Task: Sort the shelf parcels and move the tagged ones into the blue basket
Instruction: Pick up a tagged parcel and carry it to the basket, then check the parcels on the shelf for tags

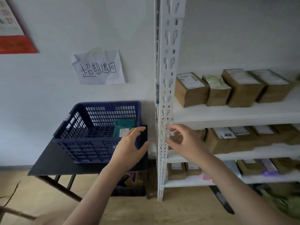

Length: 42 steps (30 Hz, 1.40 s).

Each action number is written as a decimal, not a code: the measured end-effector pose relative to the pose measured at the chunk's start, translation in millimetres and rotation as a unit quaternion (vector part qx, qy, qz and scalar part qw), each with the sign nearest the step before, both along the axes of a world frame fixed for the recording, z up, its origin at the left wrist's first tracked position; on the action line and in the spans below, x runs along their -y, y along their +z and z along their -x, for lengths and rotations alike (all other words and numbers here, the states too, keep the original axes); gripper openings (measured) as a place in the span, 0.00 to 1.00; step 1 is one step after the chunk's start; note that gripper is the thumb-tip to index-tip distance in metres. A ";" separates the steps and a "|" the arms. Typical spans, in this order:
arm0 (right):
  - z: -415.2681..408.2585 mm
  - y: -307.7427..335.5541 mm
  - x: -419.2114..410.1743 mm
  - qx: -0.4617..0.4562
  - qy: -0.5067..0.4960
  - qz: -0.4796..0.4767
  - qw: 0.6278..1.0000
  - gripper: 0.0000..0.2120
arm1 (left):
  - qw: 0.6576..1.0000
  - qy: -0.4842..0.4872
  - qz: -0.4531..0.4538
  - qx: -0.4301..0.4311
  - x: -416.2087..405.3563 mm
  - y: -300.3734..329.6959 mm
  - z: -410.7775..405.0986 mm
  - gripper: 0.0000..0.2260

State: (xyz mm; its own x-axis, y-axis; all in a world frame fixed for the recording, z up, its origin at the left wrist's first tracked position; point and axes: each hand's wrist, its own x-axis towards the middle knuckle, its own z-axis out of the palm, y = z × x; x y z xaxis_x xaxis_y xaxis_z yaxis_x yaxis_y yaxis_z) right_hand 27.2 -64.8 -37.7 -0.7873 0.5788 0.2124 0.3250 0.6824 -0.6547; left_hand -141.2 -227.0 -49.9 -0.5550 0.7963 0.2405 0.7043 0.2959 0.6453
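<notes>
The blue basket (84, 125) stands on a black table (53, 161) left of the white shelf unit (165, 111). A green parcel (124, 129) with a white label lies inside the basket at its right side. My left hand (129, 146) hovers at the basket's right front corner, fingers loosely spread, holding nothing. My right hand (183, 140) is in front of the shelf post, fingers relaxed and empty. Brown cardboard parcels (191, 90) with white labels stand in a row on the upper shelf. More parcels (225, 140) sit on the middle shelf.
A handwritten paper note (99, 69) is taped to the wall above the basket. A red calendar (14, 33) hangs at the upper left. The bottom shelf holds small boxes (177, 171) and soft mailers (269, 168). Under the table stands a dark bin (129, 190).
</notes>
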 end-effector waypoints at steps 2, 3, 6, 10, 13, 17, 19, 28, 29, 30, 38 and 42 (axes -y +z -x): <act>-27.8 5.3 -13.3 -0.004 -0.017 0.004 1.000 0.22 | 1.000 -0.017 -0.021 0.008 -15.1 5.7 -26.9 0.21; -42.5 8.3 -21.7 -0.008 -0.027 0.005 1.000 0.22 | 0.999 -0.029 -0.024 0.006 -24.6 9.2 -40.7 0.20; -86.9 15.1 -53.3 -0.007 -0.053 -0.002 0.999 0.22 | 0.998 -0.059 -0.014 -0.011 -59.6 19.1 -78.1 0.21; -152.0 22.1 -104.0 -0.012 -0.076 -0.004 0.997 0.22 | 0.997 -0.068 -0.022 -0.005 -118.3 31.2 -130.5 0.22; -201.5 25.3 -148.0 -0.010 -0.085 -0.009 0.996 0.22 | 0.998 -0.060 -0.025 -0.020 -167.1 35.4 -176.5 0.22; -262.9 28.7 -209.8 0.008 -0.087 -0.021 0.996 0.22 | 0.998 -0.056 -0.028 -0.025 -232.0 43.6 -241.9 0.22; -291.3 32.5 -240.9 0.009 -0.089 -0.025 0.996 0.23 | 0.997 -0.064 -0.037 -0.026 -263.6 47.9 -272.6 0.22; -379.8 32.5 -369.3 -0.014 -0.140 -0.007 0.990 0.23 | 0.992 -0.120 -0.021 -0.031 -403.8 45.9 -358.3 0.20; -383.8 32.7 -383.1 -0.015 -0.141 -0.009 0.990 0.23 | 0.991 -0.124 -0.020 -0.037 -419.2 45.2 -363.7 0.20; -386.7 32.9 -396.2 -0.016 -0.142 -0.015 0.990 0.23 | 0.990 -0.131 -0.021 -0.042 -434.4 44.2 -369.0 0.20; -440.1 24.9 -488.6 -0.017 -0.196 -0.026 0.980 0.22 | 0.982 -0.181 -0.023 -0.044 -549.9 33.8 -393.2 0.21; -479.5 22.1 -540.4 -0.005 -0.253 -0.022 0.967 0.22 | 0.984 -0.171 -0.019 -0.035 -602.1 30.1 -406.9 0.25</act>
State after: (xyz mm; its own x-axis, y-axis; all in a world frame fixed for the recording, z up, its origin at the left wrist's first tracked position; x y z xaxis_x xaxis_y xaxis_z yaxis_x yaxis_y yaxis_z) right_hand 506.7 475.6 -15.6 -0.4032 0.8799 0.2516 0.6187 0.4647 -0.6334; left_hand 265.7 375.1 -19.8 -0.2371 0.9231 0.3027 0.8020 0.0102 0.5972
